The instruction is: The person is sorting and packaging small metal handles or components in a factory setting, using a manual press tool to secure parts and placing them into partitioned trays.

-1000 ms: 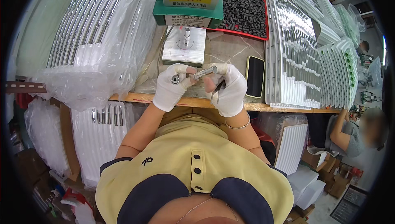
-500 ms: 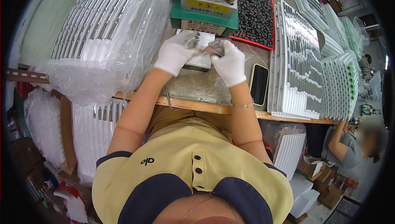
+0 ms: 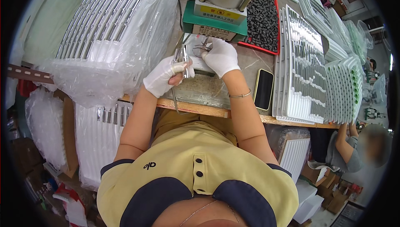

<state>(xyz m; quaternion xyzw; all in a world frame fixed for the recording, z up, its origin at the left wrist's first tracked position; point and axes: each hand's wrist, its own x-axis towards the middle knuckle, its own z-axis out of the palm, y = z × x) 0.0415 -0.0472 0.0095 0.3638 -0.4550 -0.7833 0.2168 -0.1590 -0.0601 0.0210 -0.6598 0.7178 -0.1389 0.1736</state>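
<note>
My left hand, in a white glove with bare fingertips, is closed around shiny metal tubes held upright in front of the bench press. My right hand, also in a white glove, reaches over the press's pale metal base plate, just under the green press head. Its fingers are pinched together near small shiny parts; whatever they grip is too small to make out.
A red tray of small black plastic pieces stands beside the press. A phone lies right of my right forearm, next to white trays of metal tubes. Plastic-wrapped tubes are stacked at left. Another person works at far right.
My left hand has drawn back toward me, left and down, with the metal tubes. My right hand has moved up and left over the base plate. The view has shifted slightly.
</note>
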